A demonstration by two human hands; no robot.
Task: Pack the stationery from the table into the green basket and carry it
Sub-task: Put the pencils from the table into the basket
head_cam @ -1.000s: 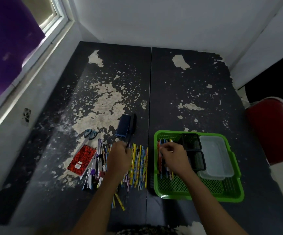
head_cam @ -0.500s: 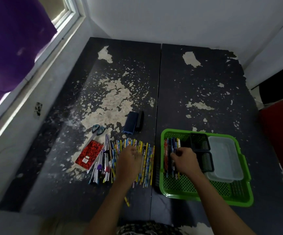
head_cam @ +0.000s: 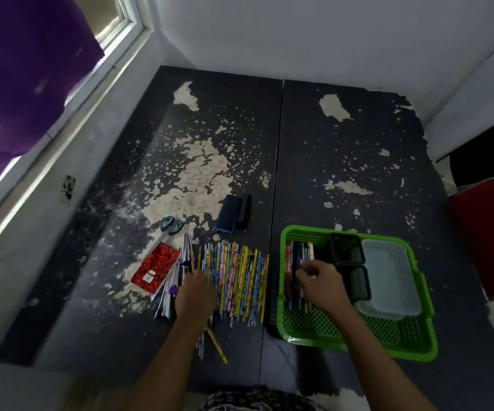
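The green basket (head_cam: 358, 350) stands on the right half of the dark table (head_cam: 343, 161). Several pencils (head_cam: 293, 259) lie in its left part, and my right hand (head_cam: 321, 281) rests on them with fingertips pinched on them. A row of several colourful pencils (head_cam: 240, 277) lies on the table left of the basket. My left hand (head_cam: 195, 295) covers the row's left end, next to a bunch of pens (head_cam: 177, 271). Its curled fingers are hidden under its back. A loose yellow pencil (head_cam: 217, 345) lies nearer to me.
Inside the basket sit two black mesh holders (head_cam: 346, 250) and a clear plastic box (head_cam: 388, 274). A red notebook (head_cam: 155, 269), scissors (head_cam: 171, 225) and a blue block (head_cam: 229, 213) lie on the table. A red chair (head_cam: 488, 232) stands to the right.
My left hand has slid left along the pencil row toward the pens. My right hand stays in the basket on the pencils, slightly lower.
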